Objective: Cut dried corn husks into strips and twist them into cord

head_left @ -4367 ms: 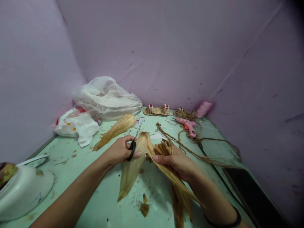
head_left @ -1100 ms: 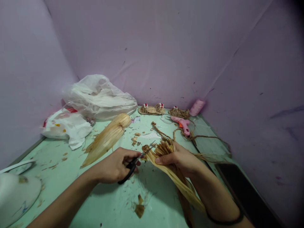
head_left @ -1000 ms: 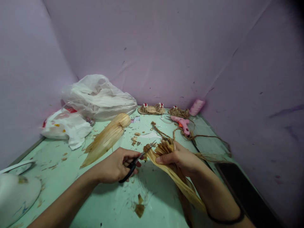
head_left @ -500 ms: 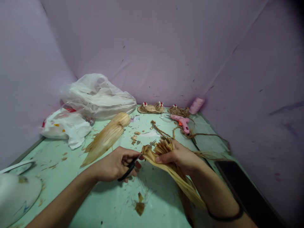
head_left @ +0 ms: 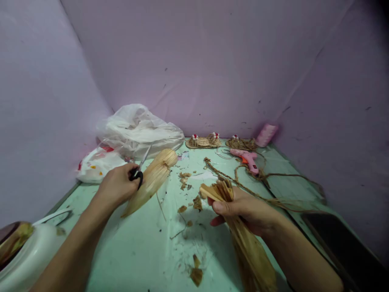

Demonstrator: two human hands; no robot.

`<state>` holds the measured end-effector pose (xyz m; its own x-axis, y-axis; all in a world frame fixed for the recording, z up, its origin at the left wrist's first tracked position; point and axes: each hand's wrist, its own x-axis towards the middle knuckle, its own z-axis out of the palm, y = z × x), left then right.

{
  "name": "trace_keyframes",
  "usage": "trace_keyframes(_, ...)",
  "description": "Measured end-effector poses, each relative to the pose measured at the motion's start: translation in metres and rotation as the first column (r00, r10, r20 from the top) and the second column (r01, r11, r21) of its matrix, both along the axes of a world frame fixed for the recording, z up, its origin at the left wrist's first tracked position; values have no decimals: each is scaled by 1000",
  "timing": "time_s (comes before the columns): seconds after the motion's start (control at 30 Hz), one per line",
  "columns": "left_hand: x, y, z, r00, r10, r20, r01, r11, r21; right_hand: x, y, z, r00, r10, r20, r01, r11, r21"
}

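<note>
Closed around the black handles of a pair of scissors (head_left: 137, 175), my left hand (head_left: 118, 184) hovers by the left side of a pale dried corn husk (head_left: 153, 180). The scissors' blades point up and away from me. My right hand (head_left: 243, 207) grips a bundle of dried corn husks (head_left: 253, 251) near its cut, layered end; the long part hangs down toward me. Small cut husk scraps (head_left: 197, 275) lie on the green table (head_left: 146, 251) between my hands.
White plastic bags (head_left: 142, 129) sit at the back left. Woven pieces (head_left: 203, 141) with red-and-white beads, a pink glue gun (head_left: 247, 159), a pink thread spool (head_left: 266, 134) and braided cord (head_left: 231, 178) lie behind. A dark phone-like slab (head_left: 337, 239) is right; a white container (head_left: 39, 251) stands left.
My left hand has carried the scissors leftward, away from the husk bundle to the loose husk. More scraps lie below the bundle's end. The view has shifted slightly.
</note>
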<state>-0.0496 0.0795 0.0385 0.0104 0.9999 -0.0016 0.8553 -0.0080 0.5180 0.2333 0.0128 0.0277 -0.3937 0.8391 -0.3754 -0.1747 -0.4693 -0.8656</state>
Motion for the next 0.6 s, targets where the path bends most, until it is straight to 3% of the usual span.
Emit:
trace_keyframes(0.1, 6, 0, -11, 932, 29, -361, -28, 1000, 10, -4, 0, 0, 997, -82, -14, 81, 994, -72)
trace_keyframes(0.17, 16, -3, -18, 900, 15, -435, -22, 1000, -11, -7, 1, -2, 989, -144, 16, 145, 984, -108)
trace_keyframes(0.3, 24, -4, -23, 907, 53, -418, -46, 999, 26, -13, 3, -8, 983, -176, 52, 182, 974, -134)
trace_keyframes(0.43, 18, 1, -19, 948, 46, -315, -37, 999, 34, -17, 5, -14, 982, -184, 37, 187, 972, -141)
trace_keyframes(0.6, 24, -2, -22, 908, 89, -409, -79, 996, 42, -20, 4, -18, 982, -187, 23, 189, 975, -121)
